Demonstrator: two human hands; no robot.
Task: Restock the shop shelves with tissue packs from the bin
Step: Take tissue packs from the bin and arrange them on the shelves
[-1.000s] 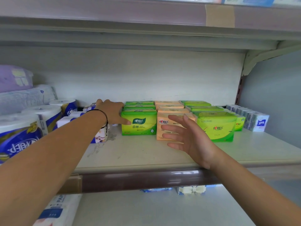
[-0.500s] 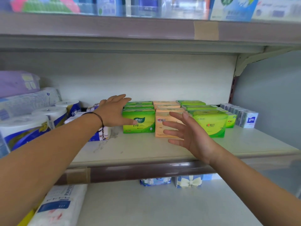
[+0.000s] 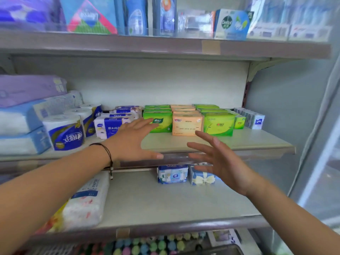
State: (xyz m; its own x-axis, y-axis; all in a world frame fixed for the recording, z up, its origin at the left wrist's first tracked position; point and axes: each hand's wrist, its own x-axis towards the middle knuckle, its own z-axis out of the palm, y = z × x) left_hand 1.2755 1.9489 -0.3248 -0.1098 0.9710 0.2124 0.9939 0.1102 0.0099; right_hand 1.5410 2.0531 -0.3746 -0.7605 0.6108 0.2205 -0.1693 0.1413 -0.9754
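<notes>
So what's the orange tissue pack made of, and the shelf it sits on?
The orange tissue pack looks wrapped in thin, glossy plastic film: it has a soft sheen and slightly rounded edges. Paper tissues are probably inside, though they don't show. The shelf looks like painted metal, pale and matt with scuffs, with a shiny strip along its front edge.

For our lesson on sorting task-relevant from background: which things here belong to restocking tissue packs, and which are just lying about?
Job:
green packs
orange pack
middle shelf
left hand
right hand

Lying about:
toilet rolls
Dettol box
bottles
</notes>
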